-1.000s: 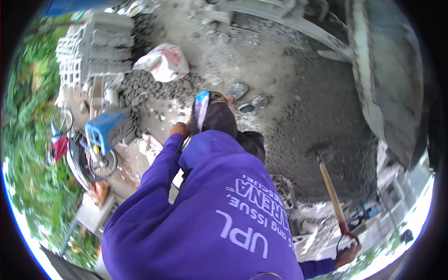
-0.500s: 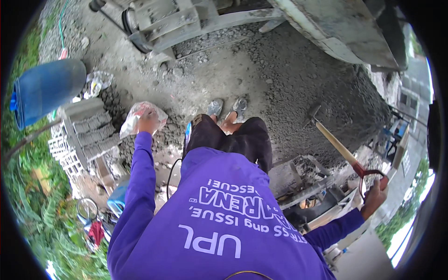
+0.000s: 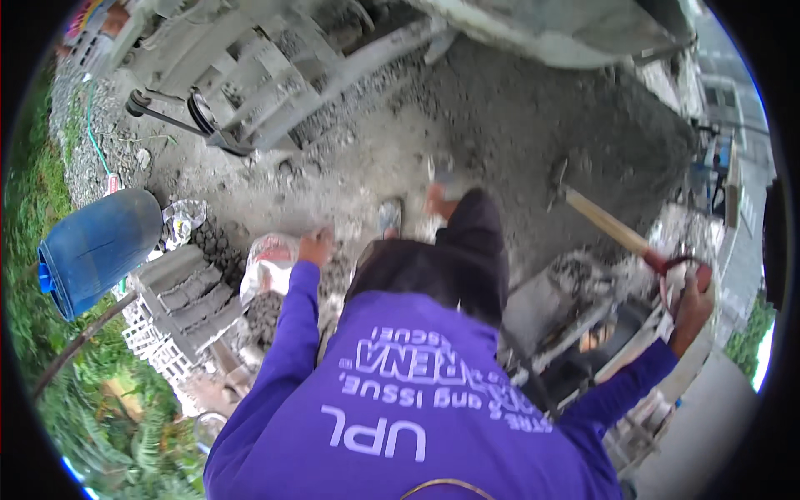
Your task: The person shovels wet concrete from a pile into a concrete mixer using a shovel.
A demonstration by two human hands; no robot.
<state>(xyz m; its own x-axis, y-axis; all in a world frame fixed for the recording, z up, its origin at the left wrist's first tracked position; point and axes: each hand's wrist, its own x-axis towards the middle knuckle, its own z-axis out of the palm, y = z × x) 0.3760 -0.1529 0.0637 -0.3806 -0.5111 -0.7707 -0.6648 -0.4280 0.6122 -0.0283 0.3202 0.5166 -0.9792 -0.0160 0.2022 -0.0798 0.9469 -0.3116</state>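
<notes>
My right hand (image 3: 691, 306) is closed around the red D-shaped grip of a shovel (image 3: 612, 226) with a pale wooden shaft. The dusty shovel head points away from me, over dark grey sand and gravel (image 3: 600, 137). On the left, my left hand (image 3: 317, 247) hangs low beside a white plastic sack (image 3: 271, 265) with reddish print. Motion blurs its fingers, and whether they touch the sack is unclear. My feet are on the dusty ground, one of them blurred in mid-step.
A blue plastic barrel (image 3: 104, 246) lies at the left, near stacked grey hollow blocks (image 3: 187, 287). Ahead stands a cement-caked machine frame (image 3: 275, 75) with a pulley wheel (image 3: 200, 110); a large metal drum (image 3: 550, 29) hangs above the gravel. A dark wheel (image 3: 604, 340) is at my right.
My left hand has moved off the top of the white sack to its right side. I have stepped and turned slightly, shifting the surroundings. The shovel stays in my right hand.
</notes>
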